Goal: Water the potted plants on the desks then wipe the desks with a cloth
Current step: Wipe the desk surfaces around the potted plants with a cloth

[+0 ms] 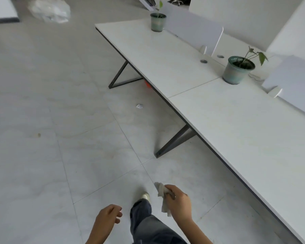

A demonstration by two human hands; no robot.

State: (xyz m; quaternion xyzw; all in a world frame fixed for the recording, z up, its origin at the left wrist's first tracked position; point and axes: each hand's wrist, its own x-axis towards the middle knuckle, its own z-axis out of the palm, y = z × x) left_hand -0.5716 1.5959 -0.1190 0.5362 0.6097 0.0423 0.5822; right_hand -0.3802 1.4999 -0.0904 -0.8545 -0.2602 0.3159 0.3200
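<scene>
My right hand (179, 202) grips a crumpled white cloth (163, 198) low over the floor, left of the desk. Loosely curled and holding nothing, my left hand (107, 217) hangs at the bottom centre. A long white desk (227, 120) runs from upper centre to lower right. On it stands a near potted plant (238, 69) in a green-grey pot with a few leaves, close to the divider. A far potted plant (158, 21) with a thin stem stands near the desk's far end.
White divider panels (194, 30) line the desk's back edge. Dark angled desk legs (173, 143) reach onto the tiled floor. A scrap of paper (139, 106) lies on the floor and a white plastic bag (50, 9) at the upper left. My leg and shoe (144, 196) step forward.
</scene>
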